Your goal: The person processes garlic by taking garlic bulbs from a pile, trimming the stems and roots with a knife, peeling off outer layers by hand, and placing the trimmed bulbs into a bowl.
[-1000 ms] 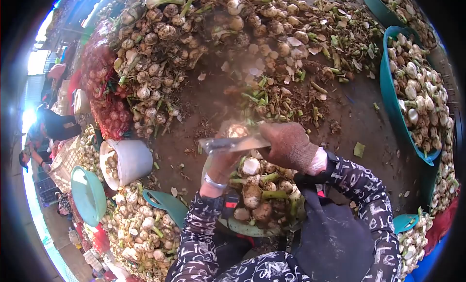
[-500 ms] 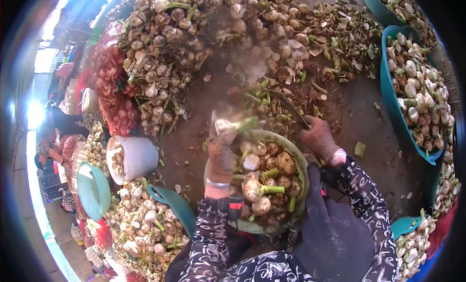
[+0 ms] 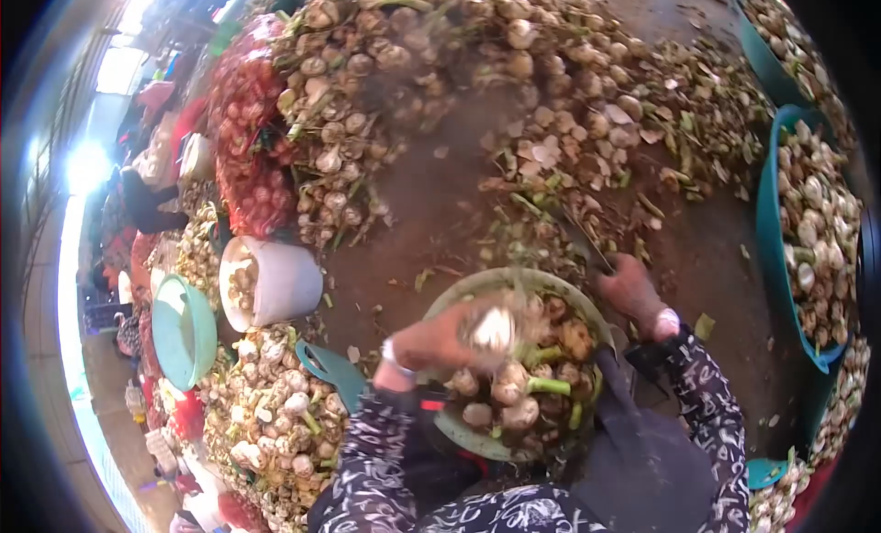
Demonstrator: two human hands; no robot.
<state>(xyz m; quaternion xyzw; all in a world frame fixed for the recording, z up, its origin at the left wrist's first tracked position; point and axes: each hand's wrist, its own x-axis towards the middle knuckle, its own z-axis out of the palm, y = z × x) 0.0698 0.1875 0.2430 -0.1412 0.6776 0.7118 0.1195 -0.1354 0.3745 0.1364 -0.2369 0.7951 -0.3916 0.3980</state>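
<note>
1. A big heap of dirty white garlic bulbs with green stalks [image 3: 440, 65] covers the far side of the brown dirt floor [image 3: 431, 221].
2. A teal plastic tub [image 3: 769, 230] of bulbs sits at the floor's right edge; red mesh sacks [image 3: 248, 157] lie at the left.
3. A white bucket [image 3: 280, 281] lies tipped near the left.
4. A round pale-green bowl [image 3: 459, 294] of bulbs rests at the near edge.
5. The right hand [image 3: 633, 290] grips a dark knife [image 3: 574, 235], its blade over the bowl's far rim.
6. The left hand [image 3: 436, 340] clasps a blurred white bulb [image 3: 494, 329] above the bowl.
7. No readable writing shows.

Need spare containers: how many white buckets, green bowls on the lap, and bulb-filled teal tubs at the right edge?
white bucket: 1
green bowl: 1
teal tubs: 2
Total: 4
</note>
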